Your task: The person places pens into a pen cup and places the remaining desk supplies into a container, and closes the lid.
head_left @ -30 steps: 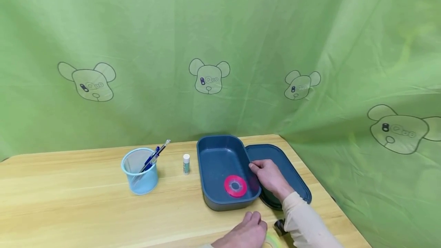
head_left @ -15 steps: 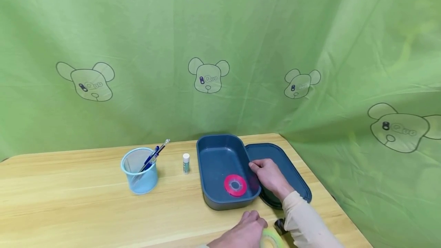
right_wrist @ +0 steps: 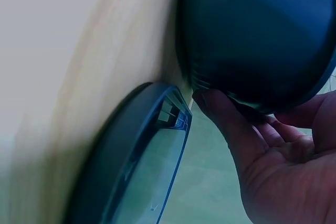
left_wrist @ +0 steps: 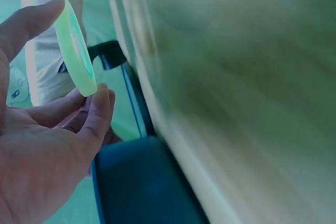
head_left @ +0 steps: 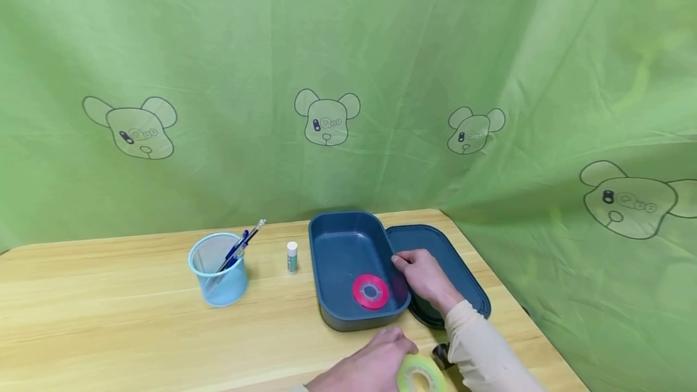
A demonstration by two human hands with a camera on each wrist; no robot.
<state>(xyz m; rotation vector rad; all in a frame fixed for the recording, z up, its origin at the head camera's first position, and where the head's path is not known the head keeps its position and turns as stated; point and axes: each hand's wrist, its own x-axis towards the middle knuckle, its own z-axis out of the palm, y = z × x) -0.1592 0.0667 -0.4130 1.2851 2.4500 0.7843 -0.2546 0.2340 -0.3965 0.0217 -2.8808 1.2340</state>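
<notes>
In the head view, my left hand (head_left: 365, 365) holds a yellow-green roll of tape (head_left: 422, 361) near the table's front edge. The left wrist view has this tape roll (left_wrist: 75, 59) standing on edge, pinched between a fingertip above and the fingertips below. My right hand (head_left: 427, 277) grips the right side wall of a dark blue rectangular box (head_left: 340, 259), its thumb at the rim; the right wrist view shows thumb and fingers (right_wrist: 231, 124) against the box wall (right_wrist: 252, 35). A pink tape roll (head_left: 383, 292) lies inside the box, toward its near end.
The dark blue lid (head_left: 452, 277) lies on the table right of the box, partly behind my right arm. A black object (head_left: 440, 356) sits by the right sleeve, partly hidden. Further left stand a glue stick (head_left: 292, 259) and a light blue mesh cup (head_left: 224, 286) with pens.
My left hand has shifted slightly left and raised the yellow-green tape roll, so more of it shows. The right hand keeps its grip on the box. The head view has tilted slightly.
</notes>
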